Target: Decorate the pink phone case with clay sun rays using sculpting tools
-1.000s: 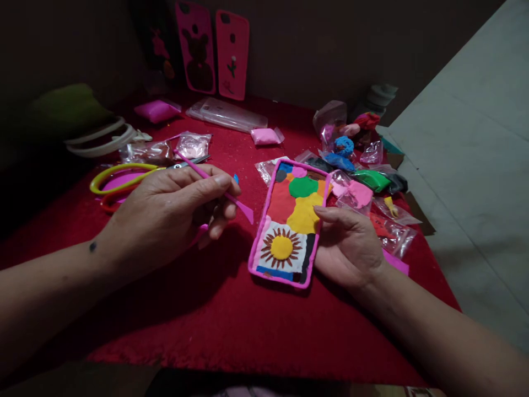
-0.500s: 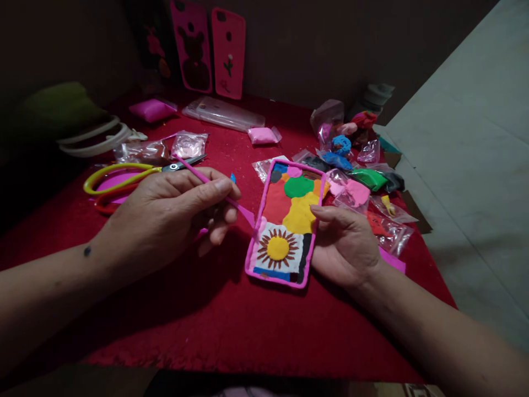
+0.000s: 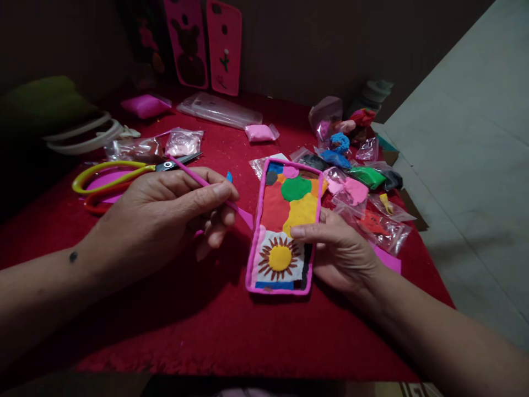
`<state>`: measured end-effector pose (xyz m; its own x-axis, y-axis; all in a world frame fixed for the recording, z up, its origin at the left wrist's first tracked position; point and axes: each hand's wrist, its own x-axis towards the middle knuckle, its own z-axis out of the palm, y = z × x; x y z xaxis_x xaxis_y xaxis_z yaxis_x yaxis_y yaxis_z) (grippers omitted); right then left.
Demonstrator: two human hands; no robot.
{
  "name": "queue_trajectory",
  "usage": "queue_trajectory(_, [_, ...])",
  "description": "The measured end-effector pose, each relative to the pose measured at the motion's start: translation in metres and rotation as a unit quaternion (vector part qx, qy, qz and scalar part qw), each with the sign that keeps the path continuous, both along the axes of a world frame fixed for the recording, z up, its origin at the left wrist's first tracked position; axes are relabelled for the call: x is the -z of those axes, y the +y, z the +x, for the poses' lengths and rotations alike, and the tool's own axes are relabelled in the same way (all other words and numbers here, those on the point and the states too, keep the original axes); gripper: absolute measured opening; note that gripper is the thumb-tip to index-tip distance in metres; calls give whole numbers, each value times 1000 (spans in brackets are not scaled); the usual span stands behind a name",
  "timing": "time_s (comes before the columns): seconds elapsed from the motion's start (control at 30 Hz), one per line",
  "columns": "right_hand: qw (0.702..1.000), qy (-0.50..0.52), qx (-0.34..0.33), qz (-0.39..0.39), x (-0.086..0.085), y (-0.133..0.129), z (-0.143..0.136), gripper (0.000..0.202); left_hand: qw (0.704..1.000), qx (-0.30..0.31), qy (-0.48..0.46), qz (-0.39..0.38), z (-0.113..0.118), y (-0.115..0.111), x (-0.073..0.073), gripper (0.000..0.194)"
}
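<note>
Between its thumb and fingers my left hand point(image 3: 185, 207) pinches a thin pink clay modelling tool point(image 3: 188, 171), whose flat tip points at the left edge of a phone case. My right hand point(image 3: 336, 242) grips that phone case point(image 3: 270, 207) from the right side, thumb lying on its face and fingers behind, out of sight. Coloured clay patches cover the case inside a raised pink border: red, green, yellow, blue and black. Near its lower end is a yellow-centred flower point(image 3: 280, 258) with brown petals on white. The tool's tip appears beside the border; whether they touch I cannot tell.
Scissors point(image 3: 111, 175) with yellow and red handles lie behind my left hand. Several clay bags, among them a green one point(image 3: 370, 176), crowd the right side of the red-covered table point(image 3: 198, 331). Decorated phone cases point(image 3: 225, 49) lean upright at the back, near a clear packet point(image 3: 221, 110).
My right thumb has slid down and inward across the case's face. The case is tilted a little differently, with its lower end slightly lower. My left hand still holds the tool.
</note>
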<state>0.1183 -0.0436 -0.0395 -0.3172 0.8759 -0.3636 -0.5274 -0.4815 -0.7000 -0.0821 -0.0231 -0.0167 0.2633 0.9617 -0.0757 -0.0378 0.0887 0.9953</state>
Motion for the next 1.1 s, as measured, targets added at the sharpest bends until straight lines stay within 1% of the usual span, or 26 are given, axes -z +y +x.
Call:
queue_trajectory(0.17, [1000,-4,0,12,0,-3,-2,29,1000,-5,-6,3,-1,1,2,17])
queue_trajectory(0.33, [999,-5,23,22,3,-4,-5,32,1000,7,18,12,-4,1,4,20])
queue_trajectory(0.47, [999,-6,25,33,4,-3,-5,32,999,6,24,23,-5,0,5,20])
queue_trajectory(0.57, [999,2,22,23,3,-2,-4,27,999,7,23,28,-4,2,4,20])
queue_trajectory(0.7, [1000,13,23,1,1,-1,-2,17,1000,-1,14,11,-3,3,5,19])
queue_trajectory(0.8, [1000,-4,11,-12,1,0,-1,27,1000,-6,9,22,-4,2,7,17])
queue_trajectory(0.87, [1000,-15,-1,-5,1,0,-1,33,999,-5,13,31,-4,3,7,17])
queue_trajectory(0.97, [1000,-18,-8,14,1,0,-1,31,999,-10,18,30,-3,3,6,19])
queue_trajectory(1.1, [999,-29,-5,19,2,-2,-1,31,1000,-15,17,17,-2,3,4,22])
